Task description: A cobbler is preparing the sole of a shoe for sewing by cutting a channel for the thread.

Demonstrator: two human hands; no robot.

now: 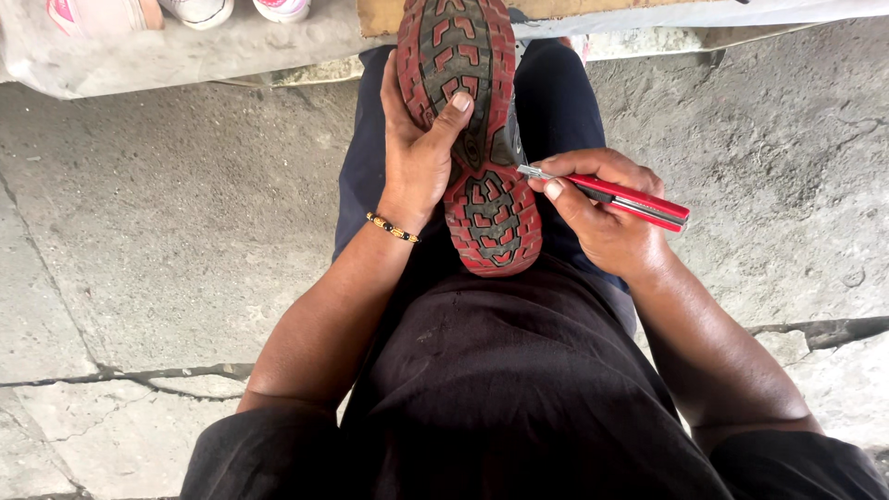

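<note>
At frame centre, the left hand (417,153) gripped the upturned shoe (472,130), thumb on its sole. The right hand (602,213) clasped a red knife (616,196), blade touching the sole's edge.

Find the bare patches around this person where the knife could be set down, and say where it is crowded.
Bare concrete floor lies beyond the left hand, bordered by the ledge holding pale shoes. More bare floor lies beyond the right hand. The lap is crowded: both hands, the red-soled shoe and the red knife.
</note>
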